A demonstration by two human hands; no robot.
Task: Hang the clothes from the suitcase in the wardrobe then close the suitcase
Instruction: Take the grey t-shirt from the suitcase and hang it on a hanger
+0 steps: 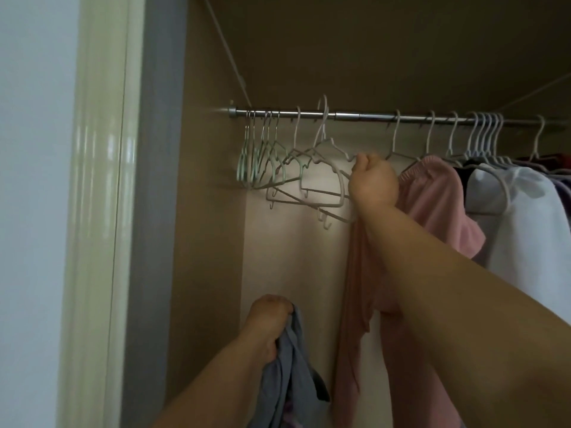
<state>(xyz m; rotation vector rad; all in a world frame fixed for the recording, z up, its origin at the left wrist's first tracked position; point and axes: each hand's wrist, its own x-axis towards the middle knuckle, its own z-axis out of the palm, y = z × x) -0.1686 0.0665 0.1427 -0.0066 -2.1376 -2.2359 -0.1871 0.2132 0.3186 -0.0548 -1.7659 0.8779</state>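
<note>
Grey garment (pixel 287 362) held well below the wardrobe rail (pixel 364 115), white hanger (pixel 327 168) gripped just under it
The left hand (pixel 272 316) had its fingers curled round the bunched grey garment. The right hand (pixel 372 180) was closed round one end of the white hanger, whose hook tilted across the rail. A pink garment (pixel 432 199) hung from the rail just beside that hand, a white garment (pixel 525 230) beyond it, and mint hangers (pixel 247 162) crowded the rail's left end

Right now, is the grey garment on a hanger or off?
Off: the grey garment hangs bunched from the left hand, well below the rail; the right hand grips an empty white hanger.
</note>
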